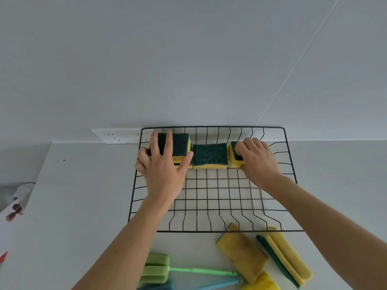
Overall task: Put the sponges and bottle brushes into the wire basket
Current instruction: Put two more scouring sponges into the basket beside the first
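White counter (83,195) against grey wall: both hands clamped on sponges in wire basket (291,174).

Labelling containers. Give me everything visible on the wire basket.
The wire basket is black thin wire, rectangular, shallow, with a grid floor and outward-sloped sides. It sits flat on the white counter against the wall. Sponges line its far side; the left hand and right hand each rest on one. More sponges and brushes lie outside its near rim.

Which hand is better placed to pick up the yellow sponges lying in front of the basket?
Probably the right hand: the loose sponges lie on its side, near the wire basket. The left hand is farther away.
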